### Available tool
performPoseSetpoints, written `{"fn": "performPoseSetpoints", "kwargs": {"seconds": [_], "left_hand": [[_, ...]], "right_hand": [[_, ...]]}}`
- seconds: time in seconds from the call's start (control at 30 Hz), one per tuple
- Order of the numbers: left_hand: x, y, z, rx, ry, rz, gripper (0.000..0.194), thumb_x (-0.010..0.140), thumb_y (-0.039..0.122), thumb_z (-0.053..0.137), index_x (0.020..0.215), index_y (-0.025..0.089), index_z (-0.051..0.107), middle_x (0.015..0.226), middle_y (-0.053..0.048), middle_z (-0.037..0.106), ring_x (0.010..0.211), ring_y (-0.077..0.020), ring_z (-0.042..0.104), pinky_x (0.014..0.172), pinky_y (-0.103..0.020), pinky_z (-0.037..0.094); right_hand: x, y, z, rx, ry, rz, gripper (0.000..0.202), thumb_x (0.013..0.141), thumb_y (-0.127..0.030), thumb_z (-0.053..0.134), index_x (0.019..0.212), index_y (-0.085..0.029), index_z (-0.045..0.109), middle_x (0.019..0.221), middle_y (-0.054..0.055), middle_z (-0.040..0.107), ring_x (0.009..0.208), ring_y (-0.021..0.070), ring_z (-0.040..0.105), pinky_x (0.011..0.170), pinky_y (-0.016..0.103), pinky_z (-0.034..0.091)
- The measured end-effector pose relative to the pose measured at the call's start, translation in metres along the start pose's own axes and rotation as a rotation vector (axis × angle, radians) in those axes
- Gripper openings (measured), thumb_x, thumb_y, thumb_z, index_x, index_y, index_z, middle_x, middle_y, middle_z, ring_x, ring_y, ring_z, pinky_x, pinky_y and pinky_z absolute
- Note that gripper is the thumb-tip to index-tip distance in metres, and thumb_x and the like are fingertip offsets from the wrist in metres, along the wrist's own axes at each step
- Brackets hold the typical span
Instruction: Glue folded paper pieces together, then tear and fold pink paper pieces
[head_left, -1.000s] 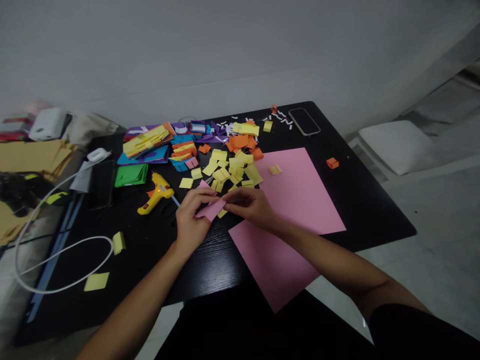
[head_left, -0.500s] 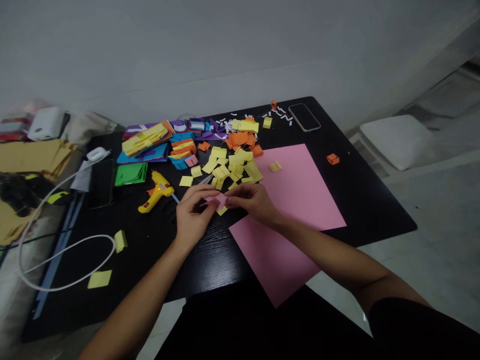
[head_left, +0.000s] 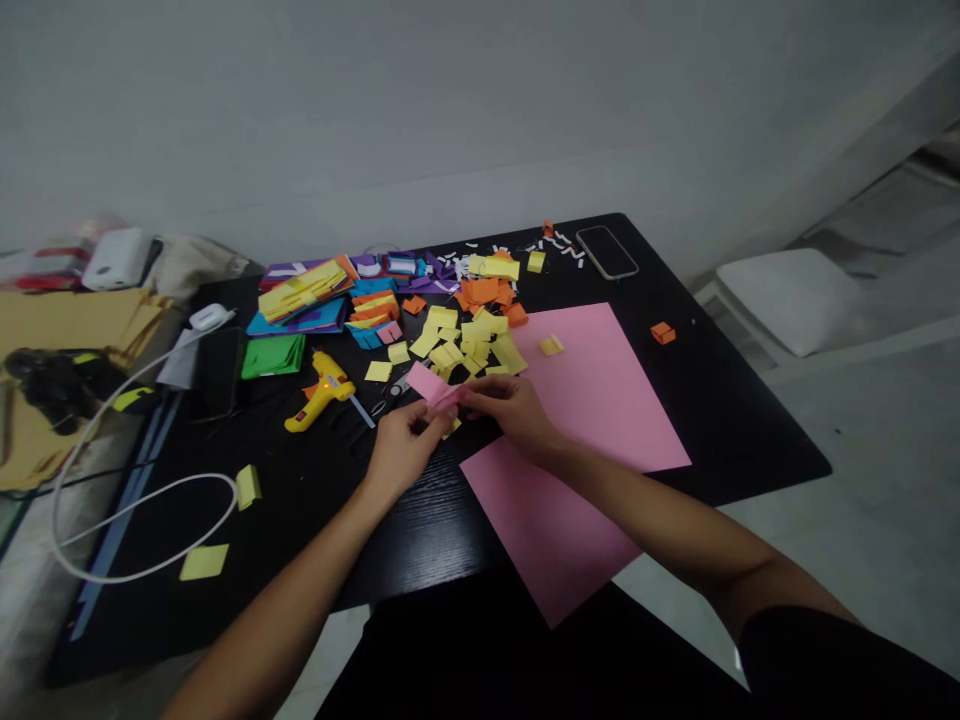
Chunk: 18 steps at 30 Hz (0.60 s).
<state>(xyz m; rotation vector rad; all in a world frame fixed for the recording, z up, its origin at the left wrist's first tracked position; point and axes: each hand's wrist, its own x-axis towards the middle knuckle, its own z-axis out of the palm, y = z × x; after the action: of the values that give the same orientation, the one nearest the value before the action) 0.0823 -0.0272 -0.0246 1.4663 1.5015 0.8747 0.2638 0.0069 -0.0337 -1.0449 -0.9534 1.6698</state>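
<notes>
Between both hands, above the dark table, is a small folded piece of pink paper (head_left: 429,383). My left hand (head_left: 407,440) pinches its lower side between thumb and fingers. At its right end, the fingertips of my right hand (head_left: 514,405) are closed on it too. Just beyond the hands lies a heap of small folded yellow papers (head_left: 450,350), with orange ones (head_left: 484,292) behind. Scissors (head_left: 394,392), partly hidden, lie beside my left hand. Under my right forearm rests a large sheet of pink paper (head_left: 600,390), overhanging the table's front edge.
A yellow glue gun (head_left: 324,392) lies left of the hands, near green papers (head_left: 274,355) and stacked coloured papers (head_left: 307,288). A white cable (head_left: 142,578) loops at the left. One phone (head_left: 607,252) sits at the back right, another dark phone (head_left: 217,372) at the left.
The pink piece has been turned between my fingers, so more of it now sticks up toward the upper left. My left-hand fingers have curled lower on it. The view has shifted slightly.
</notes>
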Motion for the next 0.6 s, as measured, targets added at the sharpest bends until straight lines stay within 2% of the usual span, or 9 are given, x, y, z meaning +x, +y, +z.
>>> {"fn": "performPoseSetpoints", "kwargs": {"seconds": [0.17, 0.27, 0.43, 0.6], "left_hand": [[0.003, -0.001, 0.008, -0.303, 0.078, -0.069, 0.028, 0.075, 0.044, 0.078, 0.074, 0.016, 0.074, 0.059, 0.001, 0.062, 0.047, -0.0103, 0.047, 0.044, -0.022, 0.034], [0.003, 0.003, 0.012, -0.417, 0.102, -0.096, 0.028, 0.069, 0.043, 0.083, 0.074, 0.016, 0.075, 0.058, 0.001, 0.062, 0.045, -0.0094, 0.046, 0.042, -0.022, 0.035], [0.002, 0.007, 0.015, -0.508, 0.151, -0.128, 0.028, 0.069, 0.043, 0.083, 0.069, 0.016, 0.074, 0.058, 0.001, 0.062, 0.044, -0.0086, 0.047, 0.040, -0.022, 0.036], [0.003, 0.008, 0.015, -0.563, 0.131, -0.149, 0.026, 0.066, 0.039, 0.085, 0.067, 0.015, 0.073, 0.058, 0.000, 0.063, 0.045, -0.0085, 0.048, 0.041, -0.021, 0.038]], "right_hand": [[-0.001, 0.008, 0.004, -0.068, -0.022, -0.091, 0.028, 0.065, -0.036, 0.091, 0.082, -0.019, 0.079, 0.075, 0.001, 0.077, 0.067, 0.0143, 0.069, 0.066, 0.028, 0.056], [-0.002, 0.009, 0.005, -0.142, 0.002, -0.169, 0.029, 0.067, -0.041, 0.090, 0.084, -0.020, 0.079, 0.078, 0.003, 0.078, 0.070, 0.0162, 0.071, 0.070, 0.031, 0.059], [-0.004, 0.009, 0.004, -0.204, -0.025, -0.206, 0.029, 0.072, -0.044, 0.089, 0.086, -0.020, 0.079, 0.084, 0.004, 0.080, 0.078, 0.0192, 0.074, 0.080, 0.035, 0.061], [-0.003, 0.011, 0.003, -0.171, -0.059, -0.196, 0.027, 0.071, -0.039, 0.089, 0.088, -0.021, 0.080, 0.085, 0.004, 0.081, 0.080, 0.0191, 0.076, 0.084, 0.037, 0.061]]}}
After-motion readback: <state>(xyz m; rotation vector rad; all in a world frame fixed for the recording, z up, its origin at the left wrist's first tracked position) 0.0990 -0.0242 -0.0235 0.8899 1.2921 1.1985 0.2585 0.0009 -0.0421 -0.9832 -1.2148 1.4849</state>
